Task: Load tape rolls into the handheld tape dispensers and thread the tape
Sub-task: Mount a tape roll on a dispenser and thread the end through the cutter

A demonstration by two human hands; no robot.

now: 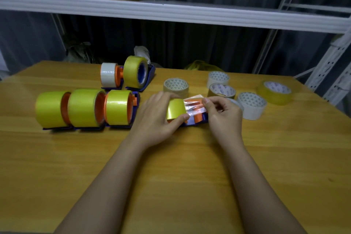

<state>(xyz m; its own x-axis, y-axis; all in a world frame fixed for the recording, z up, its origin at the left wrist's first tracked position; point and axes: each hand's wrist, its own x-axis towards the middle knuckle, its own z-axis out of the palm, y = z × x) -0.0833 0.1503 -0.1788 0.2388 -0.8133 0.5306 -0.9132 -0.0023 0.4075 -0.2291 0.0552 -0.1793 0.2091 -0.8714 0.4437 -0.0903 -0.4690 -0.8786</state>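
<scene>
While my left hand [153,114] grips the shiny yellow tape roll [175,109] seated in the blue-and-orange plastic dispenser [197,118] at frame centre, my right hand [222,112] pinches the clear tape end [193,103]; I should pull it flat, straight toward the cutter.

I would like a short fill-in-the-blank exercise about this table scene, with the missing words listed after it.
1. The left hand grips a ___ tape roll.
2. The right hand pinches the clear tape end over a dispenser with a ___ base.
3. The loaded dispensers stand on the person's ___ side of the wooden table.

Missing words: yellow; blue; left
</scene>
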